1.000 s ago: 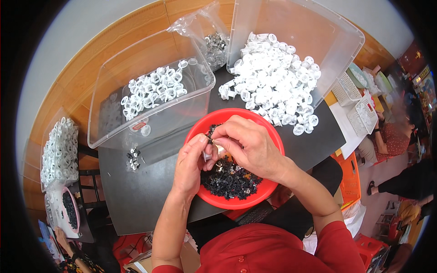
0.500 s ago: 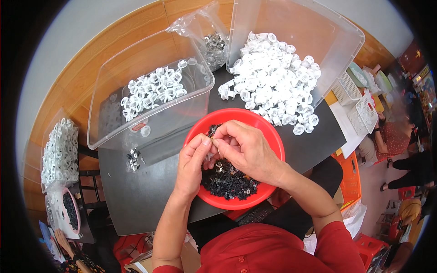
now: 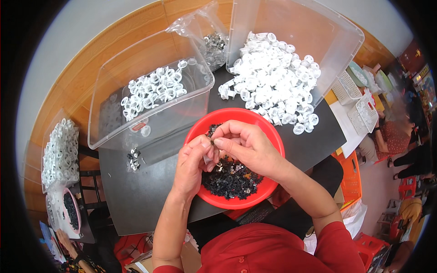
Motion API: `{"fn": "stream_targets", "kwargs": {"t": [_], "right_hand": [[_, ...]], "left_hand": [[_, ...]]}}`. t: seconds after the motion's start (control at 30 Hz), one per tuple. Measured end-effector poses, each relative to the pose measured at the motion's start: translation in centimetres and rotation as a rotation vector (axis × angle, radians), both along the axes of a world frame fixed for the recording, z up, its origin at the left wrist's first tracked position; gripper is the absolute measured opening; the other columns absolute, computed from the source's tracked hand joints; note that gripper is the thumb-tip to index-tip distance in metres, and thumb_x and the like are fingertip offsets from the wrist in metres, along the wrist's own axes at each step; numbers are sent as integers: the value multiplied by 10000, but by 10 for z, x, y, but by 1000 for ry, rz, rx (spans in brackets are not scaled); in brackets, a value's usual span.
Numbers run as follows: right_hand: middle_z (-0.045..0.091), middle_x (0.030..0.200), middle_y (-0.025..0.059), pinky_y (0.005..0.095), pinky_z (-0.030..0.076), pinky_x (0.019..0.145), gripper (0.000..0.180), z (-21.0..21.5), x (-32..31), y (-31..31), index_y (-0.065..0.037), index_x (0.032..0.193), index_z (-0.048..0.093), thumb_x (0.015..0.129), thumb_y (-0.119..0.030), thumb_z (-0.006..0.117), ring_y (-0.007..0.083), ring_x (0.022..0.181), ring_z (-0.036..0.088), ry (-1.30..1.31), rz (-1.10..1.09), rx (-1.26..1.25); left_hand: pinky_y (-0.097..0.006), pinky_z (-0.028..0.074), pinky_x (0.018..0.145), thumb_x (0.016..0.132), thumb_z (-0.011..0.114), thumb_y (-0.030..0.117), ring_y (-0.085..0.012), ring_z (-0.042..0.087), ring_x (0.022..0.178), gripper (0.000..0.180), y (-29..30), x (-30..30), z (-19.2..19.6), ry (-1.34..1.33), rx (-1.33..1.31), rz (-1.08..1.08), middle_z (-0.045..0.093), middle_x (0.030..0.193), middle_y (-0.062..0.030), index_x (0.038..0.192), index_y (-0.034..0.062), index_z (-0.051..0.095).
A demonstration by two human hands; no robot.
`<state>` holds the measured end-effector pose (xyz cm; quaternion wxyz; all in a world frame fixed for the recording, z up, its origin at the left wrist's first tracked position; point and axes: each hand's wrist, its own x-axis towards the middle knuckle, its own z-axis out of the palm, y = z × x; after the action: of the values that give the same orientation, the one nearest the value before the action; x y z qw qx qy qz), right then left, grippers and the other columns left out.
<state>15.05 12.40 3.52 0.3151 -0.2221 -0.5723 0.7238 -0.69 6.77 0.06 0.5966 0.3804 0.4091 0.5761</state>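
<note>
Above a red basin point(image 3: 276, 136), both my hands work close together with fingertips nearly meeting. My right hand point(image 3: 252, 148) is closed in a pinch on a tiny dark piece point(image 3: 212, 142) between thumb and forefinger. My left hand point(image 3: 187, 166) is closed too, its thumb and forefinger at that same piece. A whitish translucent plastic part point(image 3: 207, 159) shows among the left hand's curled fingers, mostly hidden. Beneath them, the basin holds a heap of small black parts point(image 3: 234, 184) mixed with some shiny metal bits.
White round plastic parts point(image 3: 277, 77) spill from a tipped clear bin point(image 3: 332, 41) onto the dark table point(image 3: 136, 195). Another clear bin point(image 3: 150, 116) holds white rings. A bag of metal bits point(image 3: 215, 48) stands behind. Orange crate point(image 3: 349, 177) at right; another person's hand point(image 3: 65, 242) at lower left.
My right fingers have shifted slightly and straightened around the tiny piece, and my left fingers have turned a little. The bins and basin have stayed put.
</note>
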Motion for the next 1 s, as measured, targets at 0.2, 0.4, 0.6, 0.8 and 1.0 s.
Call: {"fn": "stream_targets", "kwargs": {"t": [0.2,0.4,0.6,0.8,1.0], "right_hand": [[625,866,83,255,542,709,134,-1,-1,-1,70,1020,551,948,-18,480,127,767,645,-25,-24,29],[627,853,75,257,535,670,132,1,-1,-2,68,961,592,939,-37,514,118,745,640,-35,-73,87],[605,839,86,307,490,608,55,-11,-4,-5,9,892,630,846,-18,617,185,701,623,-225,-472,723],[618,829,92,352,477,650,82,-15,-7,-2,-16,855,631,779,-9,660,265,699,612,-189,-532,953],[645,803,51,325,434,643,129,-1,-1,-3,-53,885,632,767,-26,676,222,697,618,-245,-429,915]], "left_hand": [[-188,298,477,910,477,269,-64,427,529,259,0,0,1,33,-19,-2,530,642,-6,701,116,467],[-188,300,489,918,481,271,-59,429,540,262,0,-1,0,-26,10,-47,534,657,-2,706,118,458],[-184,308,536,937,547,216,-36,407,586,154,0,4,-2,45,25,77,534,718,30,864,84,580],[-188,309,543,922,589,186,-29,397,595,119,0,2,-6,15,44,96,528,717,42,957,73,611],[-188,305,541,922,580,171,-28,390,585,110,0,2,-6,-27,40,98,516,703,49,956,71,611]]}}
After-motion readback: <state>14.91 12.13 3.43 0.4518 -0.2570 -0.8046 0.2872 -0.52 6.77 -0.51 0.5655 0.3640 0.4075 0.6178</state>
